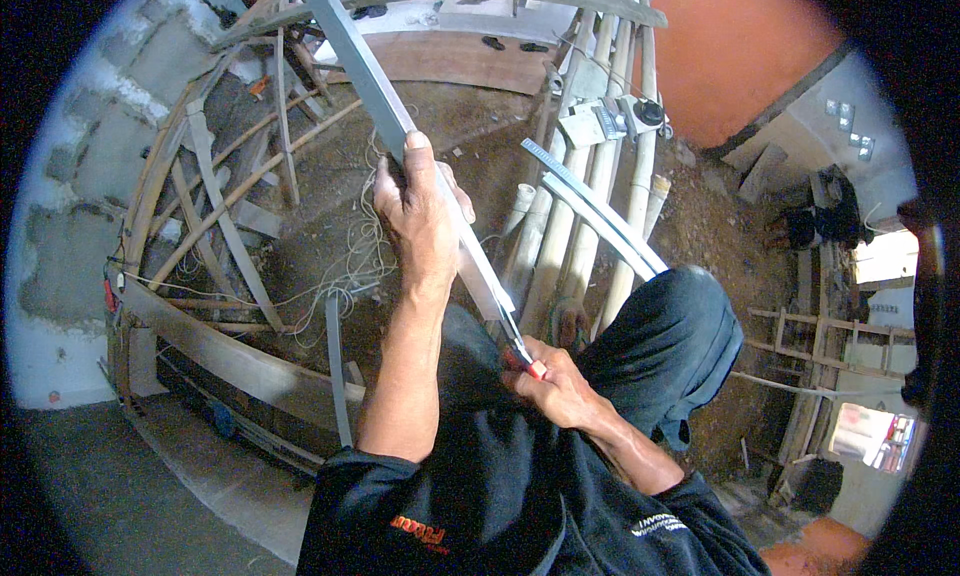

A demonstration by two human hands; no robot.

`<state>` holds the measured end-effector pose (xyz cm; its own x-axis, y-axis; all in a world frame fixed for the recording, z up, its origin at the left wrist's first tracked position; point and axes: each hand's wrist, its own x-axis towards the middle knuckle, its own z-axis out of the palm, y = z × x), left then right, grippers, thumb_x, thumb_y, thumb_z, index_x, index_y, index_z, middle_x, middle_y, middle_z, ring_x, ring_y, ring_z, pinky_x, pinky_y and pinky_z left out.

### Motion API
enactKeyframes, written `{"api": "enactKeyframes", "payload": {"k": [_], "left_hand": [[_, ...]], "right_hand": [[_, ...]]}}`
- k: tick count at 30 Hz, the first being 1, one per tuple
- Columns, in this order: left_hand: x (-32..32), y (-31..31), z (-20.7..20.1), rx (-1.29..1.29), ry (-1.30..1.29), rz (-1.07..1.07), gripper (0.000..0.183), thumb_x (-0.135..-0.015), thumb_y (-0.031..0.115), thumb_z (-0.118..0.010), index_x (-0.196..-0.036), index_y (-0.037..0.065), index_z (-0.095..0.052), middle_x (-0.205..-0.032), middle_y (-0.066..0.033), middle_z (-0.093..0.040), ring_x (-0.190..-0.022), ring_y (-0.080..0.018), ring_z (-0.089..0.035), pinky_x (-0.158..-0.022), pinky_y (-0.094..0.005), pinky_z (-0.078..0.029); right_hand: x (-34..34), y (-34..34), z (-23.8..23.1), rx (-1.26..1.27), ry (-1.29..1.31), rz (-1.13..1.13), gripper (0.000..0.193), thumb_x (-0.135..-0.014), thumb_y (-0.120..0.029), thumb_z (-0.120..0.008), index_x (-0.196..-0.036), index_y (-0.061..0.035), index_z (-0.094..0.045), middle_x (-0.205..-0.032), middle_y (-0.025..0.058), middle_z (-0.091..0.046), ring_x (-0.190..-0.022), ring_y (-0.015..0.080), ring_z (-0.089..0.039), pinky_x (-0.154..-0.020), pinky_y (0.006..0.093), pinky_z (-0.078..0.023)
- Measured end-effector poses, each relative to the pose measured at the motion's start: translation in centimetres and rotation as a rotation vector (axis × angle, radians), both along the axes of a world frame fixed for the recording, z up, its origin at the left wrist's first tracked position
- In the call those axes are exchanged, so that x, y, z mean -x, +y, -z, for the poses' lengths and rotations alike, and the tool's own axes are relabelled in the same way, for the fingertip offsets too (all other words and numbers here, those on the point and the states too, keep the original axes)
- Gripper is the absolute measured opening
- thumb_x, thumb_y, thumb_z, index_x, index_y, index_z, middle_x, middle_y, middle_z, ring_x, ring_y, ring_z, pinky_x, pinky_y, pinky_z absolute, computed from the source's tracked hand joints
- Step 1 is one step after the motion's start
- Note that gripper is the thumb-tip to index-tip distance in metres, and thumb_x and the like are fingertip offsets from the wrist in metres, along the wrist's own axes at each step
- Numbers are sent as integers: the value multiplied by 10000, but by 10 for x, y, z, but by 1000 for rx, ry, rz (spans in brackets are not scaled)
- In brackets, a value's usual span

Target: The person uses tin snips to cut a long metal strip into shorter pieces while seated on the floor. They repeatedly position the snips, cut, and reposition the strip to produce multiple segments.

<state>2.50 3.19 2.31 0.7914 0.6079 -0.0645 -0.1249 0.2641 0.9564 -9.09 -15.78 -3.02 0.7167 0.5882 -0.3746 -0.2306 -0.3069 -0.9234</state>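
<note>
A long grey metal channel (358,68) runs slantwise from the top of the view down toward my lap. My left hand (420,216) is wrapped round it near its middle, thumb lying along the top. At its near end, my right hand (560,388) is closed round the red handle of a pair of snips (517,348). The jaws of the snips meet the channel's end; how far they bite cannot be made out. Beside my right knee, a pale metal channel (604,224) and a bluish strip (550,162) lie over bamboo poles.
Several bamboo poles (590,211) stretch away ahead, with a grey-white boxy device (597,122) on them. Left, pale cord (345,266) tangles on the dirt floor beside crossed wooden battens (215,191). A curved-looking plank (235,351) lies at lower left. An orange surface (735,46) is at upper right.
</note>
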Motion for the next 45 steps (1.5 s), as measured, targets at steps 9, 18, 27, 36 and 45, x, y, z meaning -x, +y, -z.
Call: {"api": "enactKeyframes", "payload": {"k": [9,18,27,36,45], "left_hand": [[3,29,6,133,-25,-25,399,-959,510,-594,-1022,117,-562,-661,14,-521,-477,-85,-492,-403,-238,-388],[3,31,0,60,-71,-75,289,-986,235,-602,-1126,47,-434,-859,-86,-592,-498,-128,-549,-397,-274,-463],[2,25,14,296,54,-17,332,-1015,423,-491,-1186,138,-494,-774,-30,-551,-547,-100,-482,-424,-262,-401],[2,12,22,213,-5,-40,366,-1003,473,-517,-1225,186,-472,-801,4,-493,-554,-83,-472,-439,-239,-407],[1,7,23,220,-14,-55,351,-999,460,-543,-1211,190,-469,-765,15,-475,-535,-76,-457,-430,-233,-401]], "right_hand": [[6,-9,2,29,62,-183,260,-808,-23,-614,-1061,-12,-558,-893,30,-552,-847,141,-513,-767,298,-438],[3,-3,-11,268,-66,-79,235,-854,-150,-662,-980,5,-539,-750,180,-573,-717,300,-583,-697,434,-458],[2,6,-10,315,-152,-69,265,-859,-190,-659,-941,13,-510,-750,249,-584,-751,454,-605,-687,501,-454],[1,11,-7,346,-222,-29,273,-858,-193,-619,-966,28,-502,-768,290,-603,-768,506,-610,-698,553,-470],[1,10,-9,296,-195,3,256,-873,-185,-639,-949,24,-513,-759,258,-583,-756,455,-609,-693,489,-466]]}}
